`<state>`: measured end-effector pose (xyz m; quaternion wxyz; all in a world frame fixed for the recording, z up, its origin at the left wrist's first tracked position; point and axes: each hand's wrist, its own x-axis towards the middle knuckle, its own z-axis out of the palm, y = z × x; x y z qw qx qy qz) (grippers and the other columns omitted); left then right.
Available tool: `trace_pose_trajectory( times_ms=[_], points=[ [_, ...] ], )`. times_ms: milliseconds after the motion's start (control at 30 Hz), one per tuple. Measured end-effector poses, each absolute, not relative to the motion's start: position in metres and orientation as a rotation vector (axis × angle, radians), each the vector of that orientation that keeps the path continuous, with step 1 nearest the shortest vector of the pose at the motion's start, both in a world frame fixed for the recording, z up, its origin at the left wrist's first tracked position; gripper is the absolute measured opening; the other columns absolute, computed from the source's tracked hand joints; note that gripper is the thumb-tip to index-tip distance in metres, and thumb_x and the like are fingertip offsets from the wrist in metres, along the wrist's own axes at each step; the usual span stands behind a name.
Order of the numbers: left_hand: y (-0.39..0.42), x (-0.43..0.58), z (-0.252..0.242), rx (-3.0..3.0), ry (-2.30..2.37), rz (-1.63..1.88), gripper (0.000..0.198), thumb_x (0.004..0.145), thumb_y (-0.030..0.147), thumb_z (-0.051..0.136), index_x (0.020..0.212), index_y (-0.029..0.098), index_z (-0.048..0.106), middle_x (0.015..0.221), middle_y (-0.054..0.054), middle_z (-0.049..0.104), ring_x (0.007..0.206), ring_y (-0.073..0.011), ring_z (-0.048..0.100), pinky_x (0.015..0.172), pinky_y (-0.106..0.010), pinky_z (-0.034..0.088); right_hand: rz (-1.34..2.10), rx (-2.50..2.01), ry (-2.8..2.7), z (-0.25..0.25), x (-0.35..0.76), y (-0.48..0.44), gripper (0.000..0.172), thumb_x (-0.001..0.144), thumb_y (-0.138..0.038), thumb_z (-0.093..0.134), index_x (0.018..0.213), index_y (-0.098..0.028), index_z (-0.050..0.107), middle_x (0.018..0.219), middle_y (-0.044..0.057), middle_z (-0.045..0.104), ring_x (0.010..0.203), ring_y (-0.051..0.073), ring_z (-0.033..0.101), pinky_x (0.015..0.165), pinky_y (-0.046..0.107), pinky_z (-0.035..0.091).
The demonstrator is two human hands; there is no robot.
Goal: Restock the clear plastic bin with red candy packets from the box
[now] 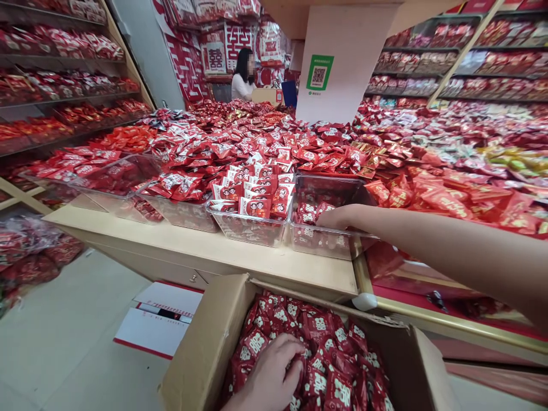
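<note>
Small dark red wrapped candies [319, 325] with pale printed characters fill a cardboard box [199, 348] in front of me. My left hand [274, 368] lies on them inside the box, fingers curled and a red wrapper showing between thumb and fingers. At the counter edge, a clear plastic bin [323, 245] has a low layer of similar dark red candies [306, 213]. My right hand [336, 217] reaches over its front rim, down at these candies. Its fingertips are hidden, so I cannot see whether they grip anything.
Neighbouring bins hold red-and-white packets [254, 206] and red packets [175, 185]. Heaped sweets cover the wooden counter [184, 237]. A hanging white sign [342, 74] bears a QR code. A person [244, 77] is at the back. A flat white carton [156, 319] lies on the floor.
</note>
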<state>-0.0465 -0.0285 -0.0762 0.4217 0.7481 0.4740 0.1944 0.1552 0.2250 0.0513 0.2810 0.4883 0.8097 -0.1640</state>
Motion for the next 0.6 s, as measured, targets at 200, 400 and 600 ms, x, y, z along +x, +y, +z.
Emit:
trace_pose_trajectory(
  times_ms=[200,400,600],
  points=[
    [-0.028,-0.046,-0.078,1.913,1.178,0.467,0.025,0.076,0.013,0.043,0.094,0.022,0.057,0.098,-0.003,0.056,0.091,-0.0133,0.051,0.084,-0.024,0.039,-0.098,1.380,2.335,0.088,0.163,0.205,0.026,0.067,-0.031,0.056,0.086,-0.014,0.062,0.081,0.010,0.063,0.072,0.021,0.058,0.058,0.027,0.039],
    [-0.028,-0.045,-0.078,1.981,1.151,0.406,0.021,0.076,0.014,0.042,0.090,0.021,0.056,0.092,-0.003,0.056,0.086,-0.0142,0.052,0.079,-0.025,0.040,0.159,1.457,2.542,0.117,0.178,0.165,0.023,0.075,-0.024,0.042,0.086,-0.017,0.062,0.085,0.008,0.064,0.075,0.017,0.057,0.062,0.023,0.036],
    [-0.029,-0.044,-0.082,2.045,1.165,0.349,0.019,0.075,0.014,0.043,0.087,0.020,0.057,0.087,-0.002,0.057,0.082,-0.0144,0.051,0.075,-0.024,0.039,-0.041,1.474,2.369,0.107,0.171,0.181,0.023,0.067,-0.014,0.051,0.085,-0.015,0.064,0.082,0.008,0.065,0.074,0.018,0.058,0.059,0.024,0.039]
  ],
)
